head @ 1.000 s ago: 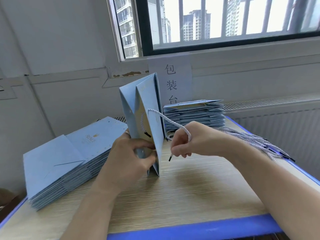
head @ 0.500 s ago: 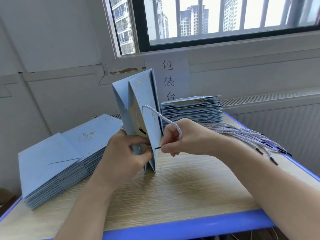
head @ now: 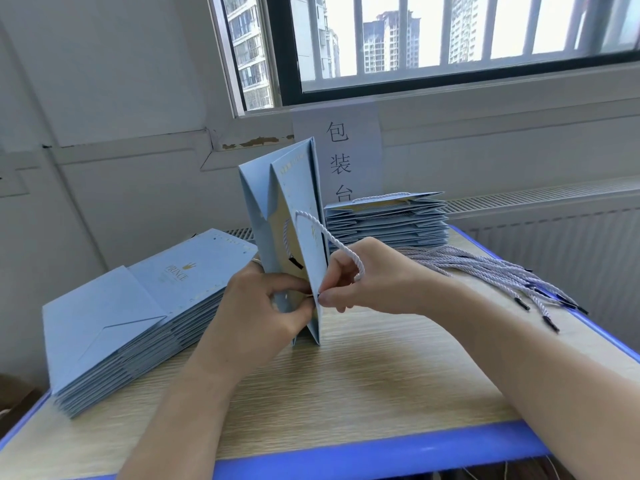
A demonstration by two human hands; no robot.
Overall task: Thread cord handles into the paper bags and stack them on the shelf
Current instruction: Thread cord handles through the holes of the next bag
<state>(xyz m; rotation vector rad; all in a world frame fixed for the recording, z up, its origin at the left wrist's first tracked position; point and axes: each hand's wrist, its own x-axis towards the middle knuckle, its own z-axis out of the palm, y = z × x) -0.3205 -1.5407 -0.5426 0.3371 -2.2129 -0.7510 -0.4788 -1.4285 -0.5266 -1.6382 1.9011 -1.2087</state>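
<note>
- Wood-grain table (head: 363, 382) with a blue edge stands against a white wall, under a barred window (head: 450, 36) that looks out on tower blocks.
- One light-blue paper bag (head: 304, 181) stands upright on the tabletop near the middle, partly spread, with its narrow side facing the camera.
- The left hand (head: 263, 306) grips the bag low on its left side; the fingers are curled and the thumb and fingertips pinch the near panel.
- The right hand (head: 374, 275) pinches the end of a white twisted cord (head: 329, 235) against the near panel's edge, thumb and forefinger closed on it.
- That cord arcs from a point higher on the same panel, down over the right forefinger, to the pinch.
- A second cord (head: 285, 233) with a black tip hangs inside the bag, against its yellowish lining.
- A stack of flat blue bags (head: 121, 323) lies on the left of the table, gold "PRINCE" lettering showing on the top one.
- A second stack of folded bags (head: 388, 220) sits at the back of the table, behind the right hand; a cord handle shows on its top bag.
- A bundle of loose cords (head: 502, 271) with black tips lies fanned out on the right side of the table, just beside the right forearm.
- A paper sign (head: 360, 133) with three printed characters hangs on the wall behind the upright bag.
</note>
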